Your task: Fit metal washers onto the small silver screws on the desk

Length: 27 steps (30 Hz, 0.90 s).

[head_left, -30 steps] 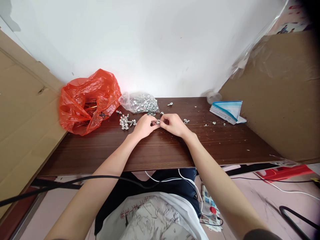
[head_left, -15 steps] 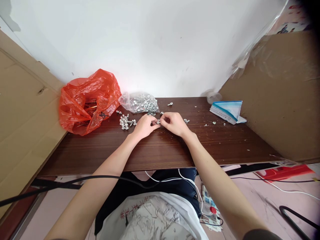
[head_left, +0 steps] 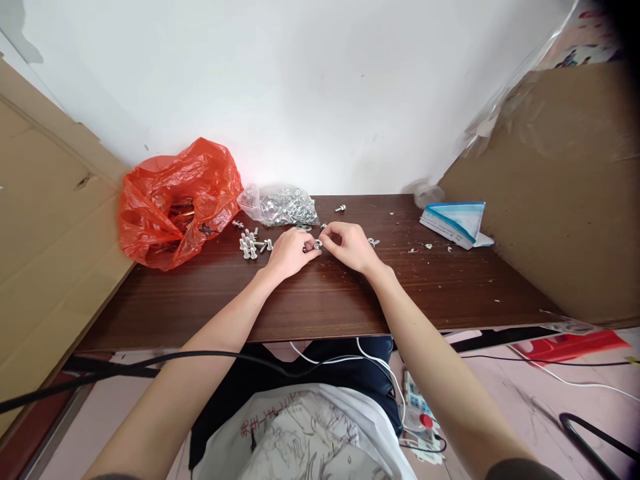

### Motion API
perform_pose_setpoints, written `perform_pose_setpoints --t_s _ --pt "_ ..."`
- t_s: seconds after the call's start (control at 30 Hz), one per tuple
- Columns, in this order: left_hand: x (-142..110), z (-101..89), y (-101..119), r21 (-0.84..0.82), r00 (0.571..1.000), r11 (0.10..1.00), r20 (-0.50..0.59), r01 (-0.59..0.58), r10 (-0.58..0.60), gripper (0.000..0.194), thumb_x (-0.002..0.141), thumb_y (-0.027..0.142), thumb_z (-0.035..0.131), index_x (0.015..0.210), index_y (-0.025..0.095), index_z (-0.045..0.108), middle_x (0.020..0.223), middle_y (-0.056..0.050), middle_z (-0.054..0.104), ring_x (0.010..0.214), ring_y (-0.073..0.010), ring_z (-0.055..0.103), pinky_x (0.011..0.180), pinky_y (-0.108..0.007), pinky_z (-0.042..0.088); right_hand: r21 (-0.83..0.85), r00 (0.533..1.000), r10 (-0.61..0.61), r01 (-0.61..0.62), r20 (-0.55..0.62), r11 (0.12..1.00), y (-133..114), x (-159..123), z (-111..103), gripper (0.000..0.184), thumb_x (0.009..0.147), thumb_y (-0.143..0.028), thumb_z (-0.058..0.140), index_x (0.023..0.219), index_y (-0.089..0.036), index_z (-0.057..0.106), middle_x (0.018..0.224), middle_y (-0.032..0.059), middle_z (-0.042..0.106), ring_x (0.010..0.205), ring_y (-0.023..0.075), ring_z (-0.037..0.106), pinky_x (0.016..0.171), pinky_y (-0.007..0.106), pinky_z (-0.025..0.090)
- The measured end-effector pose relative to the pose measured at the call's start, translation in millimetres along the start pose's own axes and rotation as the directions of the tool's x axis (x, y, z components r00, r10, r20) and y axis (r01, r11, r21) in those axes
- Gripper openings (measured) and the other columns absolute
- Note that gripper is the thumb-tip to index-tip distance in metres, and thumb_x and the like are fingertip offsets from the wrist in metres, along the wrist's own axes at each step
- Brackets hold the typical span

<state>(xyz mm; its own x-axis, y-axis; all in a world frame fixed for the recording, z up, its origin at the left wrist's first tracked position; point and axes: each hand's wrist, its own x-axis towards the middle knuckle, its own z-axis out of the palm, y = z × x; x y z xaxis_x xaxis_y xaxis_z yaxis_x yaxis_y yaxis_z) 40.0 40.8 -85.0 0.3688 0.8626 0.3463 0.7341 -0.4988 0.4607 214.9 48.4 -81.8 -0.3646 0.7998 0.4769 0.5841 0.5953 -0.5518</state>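
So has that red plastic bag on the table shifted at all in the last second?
No. The red bag sits in the same spot beside the clear bag of screws, at the table's back left.

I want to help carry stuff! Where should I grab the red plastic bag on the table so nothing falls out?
Probably best to take the red plastic bag by its crumpled top, coming from above with your fingers pinching the loose folds together. It slumps on the table at the left edge, soft and baggy, with something dark inside, so a side squeeze would only dent it. Its opening cannot be made out.
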Motion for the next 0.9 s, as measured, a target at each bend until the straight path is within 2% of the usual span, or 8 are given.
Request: perform_pose_setpoints --t_s 0.27,0.5,0.73,0.9 --pt "-0.3 0.3 -0.2 0.059 1.0 0.998 -0.007 0.006 -0.006 0.023 0.081 0.027 0.064 0.062 0.018 0.057 0.074 -0.003 0.064 0.078 -0.0189 0.054 0.071 -0.031 0.04 0.041 0.995 -0.01 0.006 0.101 0.999 -1.0 -1.6 0.8 0.015 0.085 -0.028 0.055 0.08 -0.018 0.065 0.077 0.0027 0.068 0.066 0.0149 0.057 0.061 0.025 0.038" --pt "-1.2 -0.8 2.0 0.061 0.999 0.998 -0.025 0.023 -0.022 0.017 0.078 0.023 0.062 0.062 0.018 0.06 0.071 -0.003 0.064 0.074 -0.0184 0.054 0.068 -0.03 0.039 0.07 0.994 0.001 -0.009 0.113 0.998 -2.1 -1.5 0.0 0.013 0.083 -0.029 0.061 0.082 -0.017 0.067 0.075 0.002 0.067 0.065 0.0142 0.057 0.06 0.025 0.037" --pt "-0.9 -1.3 0.9 0.012 0.998 0.998 -0.006 0.06 -0.06 0.015 0.078 0.025 0.062 0.064 0.017 0.064 0.069 -0.002 0.064 0.069 -0.0167 0.054 0.068 -0.029 0.039 0.107 0.993 0.014 -0.027 0.116 0.994 0.4 -0.7 2.1 0.014 0.082 -0.03 0.064 0.083 -0.017 0.069 0.074 0.0025 0.067 0.065 0.0148 0.057 0.06 0.026 0.039" --pt "-0.5 0.4 -2.1 -0.019 0.999 0.999 -0.002 0.044 -0.044 0.018 0.079 0.027 0.062 0.065 0.017 0.064 0.069 -0.002 0.064 0.068 -0.0162 0.054 0.067 -0.029 0.039 0.13 0.991 0.026 -0.043 0.129 0.991 0.5 -0.1 3.4 0.014 0.082 -0.031 0.064 0.082 -0.017 0.067 0.074 0.0023 0.067 0.065 0.0148 0.057 0.06 0.026 0.039"
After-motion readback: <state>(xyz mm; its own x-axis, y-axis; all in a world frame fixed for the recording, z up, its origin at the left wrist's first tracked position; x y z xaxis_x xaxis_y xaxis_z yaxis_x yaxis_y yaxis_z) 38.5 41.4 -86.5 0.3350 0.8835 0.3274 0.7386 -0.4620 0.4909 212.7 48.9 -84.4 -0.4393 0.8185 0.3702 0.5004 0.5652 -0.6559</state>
